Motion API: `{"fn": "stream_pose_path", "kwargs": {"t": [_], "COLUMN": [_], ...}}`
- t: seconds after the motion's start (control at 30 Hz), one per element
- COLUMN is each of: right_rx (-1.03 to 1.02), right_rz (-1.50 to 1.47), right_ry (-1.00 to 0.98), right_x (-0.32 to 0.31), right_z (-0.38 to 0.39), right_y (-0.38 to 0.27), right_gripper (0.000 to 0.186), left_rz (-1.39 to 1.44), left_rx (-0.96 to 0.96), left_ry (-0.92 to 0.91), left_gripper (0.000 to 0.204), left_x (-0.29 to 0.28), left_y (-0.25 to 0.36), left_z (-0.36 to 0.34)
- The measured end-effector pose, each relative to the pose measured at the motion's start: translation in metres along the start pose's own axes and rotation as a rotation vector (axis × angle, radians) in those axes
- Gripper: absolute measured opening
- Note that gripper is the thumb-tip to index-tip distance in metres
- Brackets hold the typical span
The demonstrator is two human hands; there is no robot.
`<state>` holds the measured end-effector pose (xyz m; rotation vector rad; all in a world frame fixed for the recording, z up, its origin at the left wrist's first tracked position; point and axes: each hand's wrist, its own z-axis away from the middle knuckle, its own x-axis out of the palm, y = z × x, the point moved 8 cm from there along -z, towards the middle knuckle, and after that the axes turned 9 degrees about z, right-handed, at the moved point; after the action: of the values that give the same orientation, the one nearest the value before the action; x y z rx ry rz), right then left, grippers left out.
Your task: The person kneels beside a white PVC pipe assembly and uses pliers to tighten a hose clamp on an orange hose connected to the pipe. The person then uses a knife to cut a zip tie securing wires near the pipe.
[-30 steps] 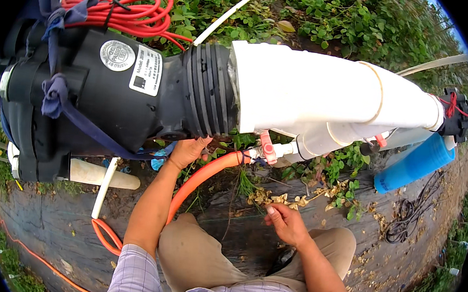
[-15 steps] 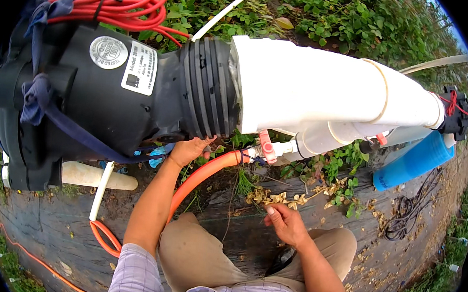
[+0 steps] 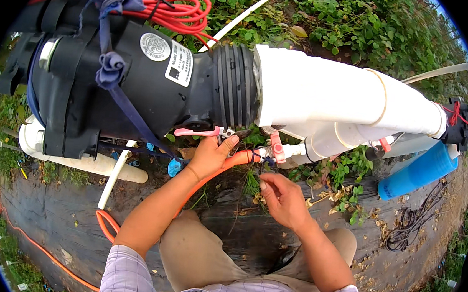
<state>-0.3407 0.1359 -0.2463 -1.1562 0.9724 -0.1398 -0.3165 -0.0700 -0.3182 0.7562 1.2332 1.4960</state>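
Observation:
My left hand (image 3: 210,158) is closed around a pair of pruning shears (image 3: 197,132) with a pinkish-red handle, just below the black pump or filter body (image 3: 145,77). Its metal pivot and a dark blade tip show beside my thumb. Right beneath that hand runs an orange hose (image 3: 238,158), tied with dark cord at a white fitting with a pink-red valve (image 3: 276,148). My right hand (image 3: 284,199) is just below the valve, apart from it. Its fingers are half curled, a small gap shows between thumb and forefinger, and nothing is visible in them.
A thick white pipe (image 3: 319,92) runs right from the black body to another black unit (image 3: 459,124). A coil of red cable (image 3: 181,13) lies on top. A blue cylinder (image 3: 418,173) and black cable (image 3: 413,223) are at the right. Green plants (image 3: 361,23) grow behind.
My left hand has come out from under the black body, bringing the shears into view. My right hand has risen toward the valve. The whole scene has shifted slightly right.

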Motion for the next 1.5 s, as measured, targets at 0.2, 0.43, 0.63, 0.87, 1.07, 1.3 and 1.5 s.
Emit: {"fn": "stream_pose_path", "kwargs": {"t": [0.2, 0.43, 0.63, 0.87, 1.07, 1.3, 1.5], "right_rx": [-0.275, -0.455, -0.359, -0.393, -0.524, -0.635, -0.651], "right_rz": [-0.011, 0.319, 0.46, 0.543, 0.364, 0.176, 0.221], "right_ry": [0.156, 0.271, 0.268, 0.096, 0.024, -0.277, -0.239], "right_x": [0.015, 0.048, 0.065, 0.079, 0.056, 0.003, -0.002], "right_z": [-0.054, -0.08, -0.103, -0.103, -0.089, -0.068, -0.058], "right_y": [-0.063, -0.115, -0.109, -0.106, -0.102, -0.081, -0.071], "right_gripper": [0.036, 0.042, 0.018, 0.016, 0.016, 0.02, 0.012], "left_rz": [-0.038, -0.146, -0.359, -0.438, -0.067, 0.081, -0.247], "left_rx": [-0.099, 0.027, -0.026, -0.089, -0.168, 0.079, 0.361], "left_ry": [0.08, 0.107, 0.054, -0.169, -0.17, -0.08, -0.191], "left_gripper": [0.033, 0.024, 0.025, 0.033, 0.049, 0.084, 0.098], "left_x": [0.005, 0.013, 0.025, 0.015, -0.008, 0.011, 0.041], "left_y": [0.008, -0.02, -0.016, -0.015, 0.035, 0.052, 0.076], "left_z": [0.005, 0.002, 0.004, 0.033, 0.066, 0.051, 0.033]}}
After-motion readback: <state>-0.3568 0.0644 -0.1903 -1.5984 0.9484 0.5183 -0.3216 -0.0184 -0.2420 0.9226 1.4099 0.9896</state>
